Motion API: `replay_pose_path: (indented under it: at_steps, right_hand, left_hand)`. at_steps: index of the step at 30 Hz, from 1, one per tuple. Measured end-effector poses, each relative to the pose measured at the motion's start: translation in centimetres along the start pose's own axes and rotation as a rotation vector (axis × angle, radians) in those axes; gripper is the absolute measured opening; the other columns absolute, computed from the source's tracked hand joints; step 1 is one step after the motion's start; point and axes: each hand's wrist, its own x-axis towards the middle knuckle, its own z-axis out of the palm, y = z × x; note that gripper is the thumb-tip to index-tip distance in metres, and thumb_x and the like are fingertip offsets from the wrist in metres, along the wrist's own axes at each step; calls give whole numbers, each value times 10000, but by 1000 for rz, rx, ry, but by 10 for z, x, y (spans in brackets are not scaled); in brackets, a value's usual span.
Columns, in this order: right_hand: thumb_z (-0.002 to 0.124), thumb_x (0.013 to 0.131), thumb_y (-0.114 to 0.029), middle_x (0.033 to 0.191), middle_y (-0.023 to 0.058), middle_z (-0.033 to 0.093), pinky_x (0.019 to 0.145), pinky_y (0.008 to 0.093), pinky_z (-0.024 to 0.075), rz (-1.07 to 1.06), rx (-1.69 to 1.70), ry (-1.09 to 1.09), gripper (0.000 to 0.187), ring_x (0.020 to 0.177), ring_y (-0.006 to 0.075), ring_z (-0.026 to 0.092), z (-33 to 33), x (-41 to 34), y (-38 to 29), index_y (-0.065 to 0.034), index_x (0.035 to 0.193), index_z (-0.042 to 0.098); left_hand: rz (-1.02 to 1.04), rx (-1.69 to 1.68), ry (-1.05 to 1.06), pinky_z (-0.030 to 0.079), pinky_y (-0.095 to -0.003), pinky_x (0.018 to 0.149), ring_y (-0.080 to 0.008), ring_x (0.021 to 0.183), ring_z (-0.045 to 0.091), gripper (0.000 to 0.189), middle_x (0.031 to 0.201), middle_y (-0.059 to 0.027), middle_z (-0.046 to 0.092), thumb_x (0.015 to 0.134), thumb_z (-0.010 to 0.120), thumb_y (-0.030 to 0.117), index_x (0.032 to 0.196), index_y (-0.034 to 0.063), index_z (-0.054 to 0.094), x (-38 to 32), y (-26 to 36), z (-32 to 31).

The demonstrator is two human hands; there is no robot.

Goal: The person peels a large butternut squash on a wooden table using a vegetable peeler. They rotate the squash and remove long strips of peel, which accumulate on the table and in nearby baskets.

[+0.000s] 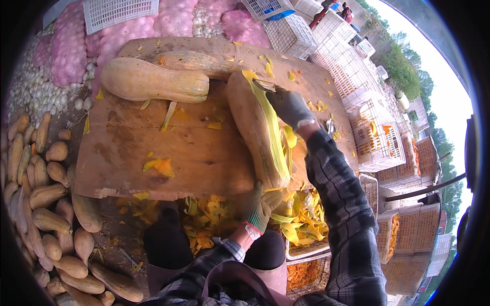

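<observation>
A long tan squash [250,126] lies lengthwise on the wooden board [183,141], its right side peeled to yellow-green in a strip. My gloved right hand [289,106] grips a peeler [264,84], whose metal head rests on the squash near its far end. At the near end, my left hand [264,204], in a glove with a green cuff, holds the squash by its base. Yellow peel strips [289,139] lie along the peeled side, partly hidden by my right arm. Two more unpeeled squashes lie behind: one pale [153,80], one mottled [199,63].
A crate of peelings [304,218] stands below the board's near edge, with peelings on the ground beside it. Many squashes [49,199] are heaped at left. Pink mesh sacks [69,57] and loose bulbs lie beyond. White plastic crates [377,134] line the right.
</observation>
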Motion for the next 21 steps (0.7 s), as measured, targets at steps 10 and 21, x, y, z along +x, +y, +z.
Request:
replay_pose_path:
  at_steps: [10, 21]
  right_hand:
    - [621, 946, -245, 800, 276, 672, 651, 435, 551, 252, 102, -365, 502, 756, 390, 699, -23, -291, 31, 33, 1354, 534]
    - [473, 973, -497, 909, 287, 673, 773, 460, 503, 49, 94, -186, 563, 838, 420, 667, 11, 60, 14, 21, 1079, 665]
  left_hand:
    - [-26, 17, 19, 444, -528, 1066, -379, 1194, 560, 638, 1247, -265, 566, 963, 602, 474, 1297, -57, 480, 6, -2, -13]
    - [109, 92, 10, 452, -491, 1056, -339, 1156, 580, 544, 1225, -238, 573, 977, 612, 375, 1287, -55, 489, 7, -11, -14]
